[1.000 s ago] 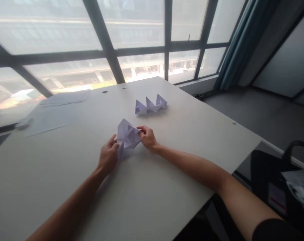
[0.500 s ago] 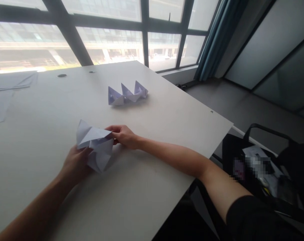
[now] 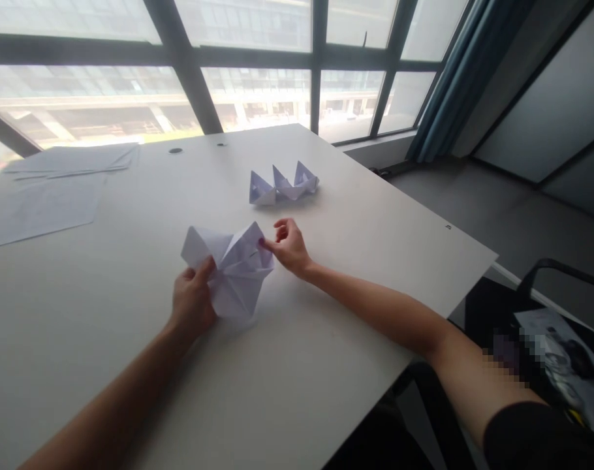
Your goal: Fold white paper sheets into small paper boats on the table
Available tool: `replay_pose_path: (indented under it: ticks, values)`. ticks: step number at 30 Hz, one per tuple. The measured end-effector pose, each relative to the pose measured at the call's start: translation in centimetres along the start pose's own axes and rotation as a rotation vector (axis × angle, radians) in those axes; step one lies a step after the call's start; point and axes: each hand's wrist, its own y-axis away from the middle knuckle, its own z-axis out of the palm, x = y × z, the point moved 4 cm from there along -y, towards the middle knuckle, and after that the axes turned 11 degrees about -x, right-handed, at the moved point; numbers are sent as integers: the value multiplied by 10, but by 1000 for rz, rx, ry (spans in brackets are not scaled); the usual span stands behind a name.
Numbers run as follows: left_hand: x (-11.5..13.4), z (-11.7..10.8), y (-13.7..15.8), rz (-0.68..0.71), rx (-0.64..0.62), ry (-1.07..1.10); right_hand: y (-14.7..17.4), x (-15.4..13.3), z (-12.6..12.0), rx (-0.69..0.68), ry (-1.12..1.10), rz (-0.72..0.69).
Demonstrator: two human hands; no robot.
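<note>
A white sheet of folded paper [image 3: 238,271] with several pointed flaps is held just above the table, partly opened out. My left hand [image 3: 194,297] grips its left side, thumb on top and the fingers hidden beneath. At the paper's right edge, my right hand [image 3: 291,248] touches a flap with its thumb tip. Its other fingers are curled loosely, apart from the thumb and off the paper. Beyond the hands, three folded paper pieces with upright pointed peaks [image 3: 287,186] stand in a row, close together.
Loose white sheets [image 3: 57,196] lie on the white table [image 3: 277,378] at the left. Tall windows [image 3: 258,98] rise behind it. Right of the table's edge, a black chair [image 3: 561,264] carries a bag or packet and small items.
The view has swung left. My right hand has loosened from the paper's edge, its fingers lifting away from the thumb. The paper has turned, showing its inner folds, while my left hand keeps hold.
</note>
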Motion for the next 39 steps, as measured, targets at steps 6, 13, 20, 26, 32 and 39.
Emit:
replay_pose_path:
  ticks: [6, 13, 20, 26, 32, 39]
  values:
    - [-10, -6, 0, 93, 28, 20, 22, -38, 7, -106, 340, -270]
    - [-8, -6, 2, 151, -34, 14, 24, -32, 23, -290, 463, -276]
    - [-6, -4, 4, 116, -74, -90, 8, -31, 20, -306, 240, -225]
    - [-8, -5, 4, 107, -111, -45, -8, -17, 18, -297, 87, -106]
    - [-8, -4, 4, 91, -119, -14, -15, -16, 10, -213, 34, -72]
    - [-9, -5, 3, 21, -154, 51, -31, -12, -20, -76, -189, 30]
